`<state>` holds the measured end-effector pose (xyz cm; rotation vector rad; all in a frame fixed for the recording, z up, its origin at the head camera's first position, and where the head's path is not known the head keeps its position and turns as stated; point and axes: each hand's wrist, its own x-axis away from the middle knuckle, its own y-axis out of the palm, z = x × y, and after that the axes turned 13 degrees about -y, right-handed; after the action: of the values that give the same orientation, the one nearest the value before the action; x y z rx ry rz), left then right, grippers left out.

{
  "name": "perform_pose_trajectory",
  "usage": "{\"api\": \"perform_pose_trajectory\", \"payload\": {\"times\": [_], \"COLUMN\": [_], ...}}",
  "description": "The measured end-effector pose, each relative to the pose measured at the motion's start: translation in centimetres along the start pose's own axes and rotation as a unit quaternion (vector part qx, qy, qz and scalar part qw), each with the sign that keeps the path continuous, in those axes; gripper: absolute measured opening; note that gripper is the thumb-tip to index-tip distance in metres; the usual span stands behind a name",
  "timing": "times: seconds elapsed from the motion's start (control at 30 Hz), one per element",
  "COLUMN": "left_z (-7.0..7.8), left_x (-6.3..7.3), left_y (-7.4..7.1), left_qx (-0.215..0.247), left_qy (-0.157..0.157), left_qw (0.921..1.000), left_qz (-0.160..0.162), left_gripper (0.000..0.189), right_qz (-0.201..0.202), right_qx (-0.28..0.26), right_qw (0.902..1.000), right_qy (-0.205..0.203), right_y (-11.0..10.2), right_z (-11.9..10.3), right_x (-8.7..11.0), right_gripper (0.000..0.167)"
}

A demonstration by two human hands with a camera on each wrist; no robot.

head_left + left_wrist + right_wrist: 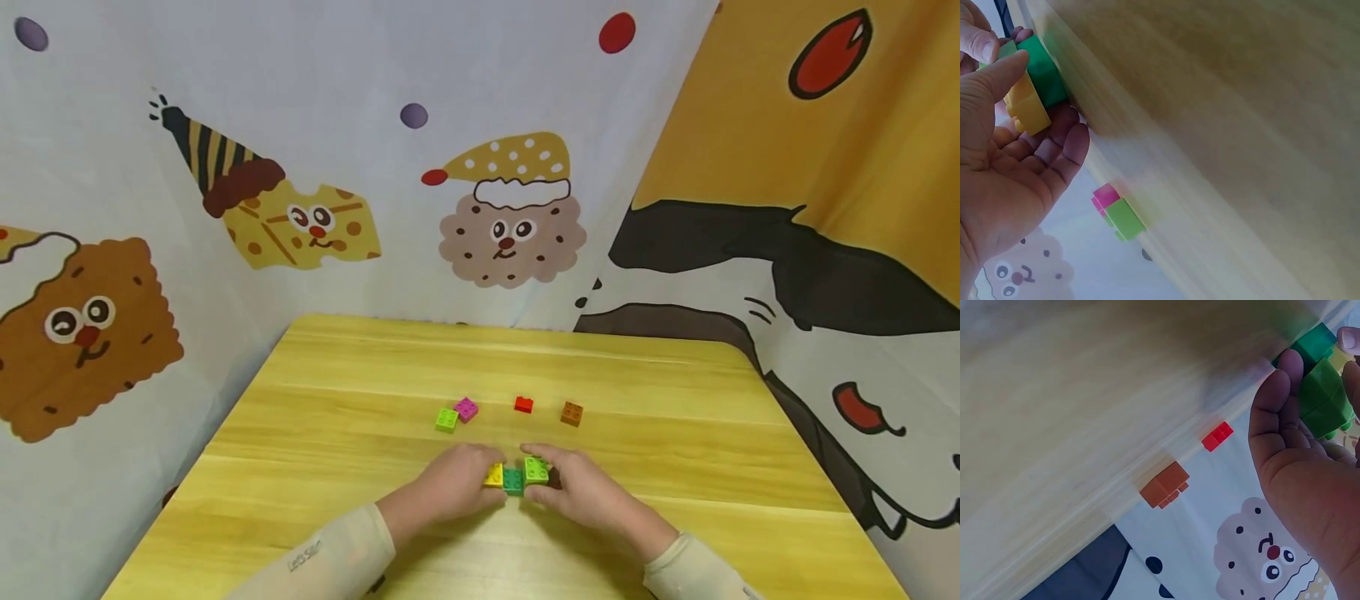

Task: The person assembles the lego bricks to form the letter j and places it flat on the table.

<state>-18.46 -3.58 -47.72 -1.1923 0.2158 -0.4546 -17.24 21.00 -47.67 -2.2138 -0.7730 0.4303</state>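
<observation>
Between the two hands a dark green toy building brick (pixel 513 482) sits on the wooden table, its studs showing in the head view. My left hand (pixel 459 482) pinches a yellow brick (pixel 494 475) at its left end, thumb on the near side. On the right end, my right hand (pixel 583 490) grips a light green brick (pixel 536 470) between thumb and fingers. The left wrist view shows the yellow brick (pixel 1030 107) standing over the dark green brick (pixel 1042 70). Whether the light green brick is pressed fully down cannot be told.
Beyond the hands lie a lime green brick (pixel 447 419) and a magenta brick (pixel 466 409), close together. Farther right are a small red brick (pixel 524 404) and a brown brick (pixel 572 413). A cartoon-printed curtain (pixel 405 292) hangs behind the table (pixel 360 358).
</observation>
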Motion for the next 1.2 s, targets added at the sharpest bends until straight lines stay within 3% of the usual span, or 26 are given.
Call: {"api": "perform_pose_trajectory", "payload": {"times": [0.4, 0.63, 0.73, 0.97, 1.03, 1.2], "left_z": [-0.8, -3.0, -4.5, -7.7, -8.2, -8.7], "left_x": [1.4, 3.0, 3.3, 2.5, 2.0, 0.8], "left_y": [-0.4, -1.9, -2.7, -3.8, -3.9, -3.6], "left_qx": [0.025, 0.054, 0.057, 0.026, 0.021, 0.023], "left_qy": [-0.033, -0.037, -0.049, -0.112, -0.116, -0.113], "left_qw": [0.9990, 0.9975, 0.9972, 0.9876, 0.9864, 0.9887], "left_qz": [-0.018, -0.027, -0.002, 0.107, 0.114, 0.096], "left_gripper": [0.066, 0.075, 0.071, 0.058, 0.061, 0.060], "right_qz": [-0.001, -0.005, -0.006, -0.011, -0.012, -0.013], "right_qx": [-0.015, -0.018, -0.020, -0.027, -0.028, -0.035], "right_qw": [0.9999, 0.9998, 0.9997, 0.9995, 0.9995, 0.9993], "right_qy": [0.006, 0.008, 0.012, 0.008, 0.004, 0.002], "right_y": [0.3, 0.1, 0.0, -0.1, -0.1, -0.2], "right_z": [0.0, 0.0, -0.1, -0.2, -0.1, -0.1], "right_x": [0.2, 0.2, 0.2, 0.1, 0.1, 0.0], "right_gripper": [0.067, 0.067, 0.067, 0.067, 0.067, 0.068]}}
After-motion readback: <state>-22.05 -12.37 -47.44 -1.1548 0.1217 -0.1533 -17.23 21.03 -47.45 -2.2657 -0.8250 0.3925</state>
